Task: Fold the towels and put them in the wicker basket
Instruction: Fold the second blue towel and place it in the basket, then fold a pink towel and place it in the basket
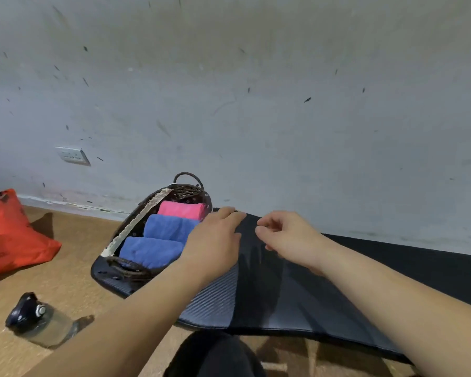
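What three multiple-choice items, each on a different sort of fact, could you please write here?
1. How many blue towels lie in the wicker basket? A one; B two; C three.
2. Where is the water bottle? A in the wicker basket; B on the floor left of the black mat; C on the black mat.
3. How is the left hand? A fisted; B pinching cloth; C open, fingers straight.
B: two blue rolls, one pink towel. B: it lies on floor. C: no finger curls.
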Demonstrator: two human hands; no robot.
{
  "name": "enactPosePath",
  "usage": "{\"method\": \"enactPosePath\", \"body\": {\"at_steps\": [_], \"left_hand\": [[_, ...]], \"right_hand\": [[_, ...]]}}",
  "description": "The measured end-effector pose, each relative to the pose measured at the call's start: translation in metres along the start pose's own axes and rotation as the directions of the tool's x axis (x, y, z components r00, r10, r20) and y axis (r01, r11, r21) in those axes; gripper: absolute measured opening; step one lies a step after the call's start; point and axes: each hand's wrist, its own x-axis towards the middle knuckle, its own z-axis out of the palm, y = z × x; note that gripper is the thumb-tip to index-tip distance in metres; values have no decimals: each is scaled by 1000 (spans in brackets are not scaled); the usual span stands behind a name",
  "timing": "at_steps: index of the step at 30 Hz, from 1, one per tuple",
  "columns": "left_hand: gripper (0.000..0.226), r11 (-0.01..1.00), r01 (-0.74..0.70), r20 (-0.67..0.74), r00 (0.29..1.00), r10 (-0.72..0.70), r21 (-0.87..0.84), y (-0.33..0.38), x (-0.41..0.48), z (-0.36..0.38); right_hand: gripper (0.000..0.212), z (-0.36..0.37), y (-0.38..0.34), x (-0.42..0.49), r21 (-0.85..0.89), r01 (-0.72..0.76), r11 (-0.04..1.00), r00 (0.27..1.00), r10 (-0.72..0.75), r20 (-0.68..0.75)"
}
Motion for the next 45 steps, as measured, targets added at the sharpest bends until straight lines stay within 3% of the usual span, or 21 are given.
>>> {"method": "enactPosePath", "body": {"at_steps": [3, 9, 15, 18, 21, 25, 27, 29, 35, 39, 42, 45], "left_hand": [[50, 981, -84, 73, 993, 98, -174, 63, 6, 16], [52, 929, -152, 240, 940, 242, -339, 172, 21, 65], [59, 878, -173, 323, 884, 338, -446, 266, 26, 117], [57, 871, -160, 367, 860, 354, -465, 302, 26, 143], [56, 875, -161, 419, 829, 371, -457, 331, 23, 168], [55, 878, -198, 455, 793, 405, -436, 360, 19, 191], [55, 883, -206, 466, 785, 407, -422, 368, 17, 199], [55, 885, -215, 472, 781, 409, -412, 375, 16, 204], [54, 884, -239, 469, 776, 423, -401, 380, 11, 203], [52, 877, -217, 452, 789, 416, -428, 379, 9, 191], [49, 847, -108, 414, 836, 361, -520, 383, 11, 178], [48, 744, 108, 429, 867, 254, -659, 391, 11, 164]], "right_hand": [[14, -45, 29, -27, -9, -18, 1000, 998, 17, -65], [26, -139, 104, -83, 3, -177, 984, 964, 174, -202], [29, -219, 181, -127, 75, -305, 949, 895, 313, -317], [27, -252, 220, -143, -6, -351, 936, 850, 316, -422], [27, -281, 265, -163, -142, -481, 865, 771, 341, -537], [47, -311, 320, -198, -248, -644, 724, 575, 244, -781], [57, -325, 333, -208, -185, -746, 640, 503, 359, -786], [54, -334, 344, -212, -120, -785, 607, 477, 470, -742], [23, -347, 345, -217, 18, -727, 686, 463, 509, -726], [17, -349, 305, -215, -38, -645, 763, 501, 385, -775], [16, -340, 269, -222, -65, -458, 886, 546, 222, -808], [25, -317, 235, -229, 186, -131, 974, 644, 226, -731]]}}
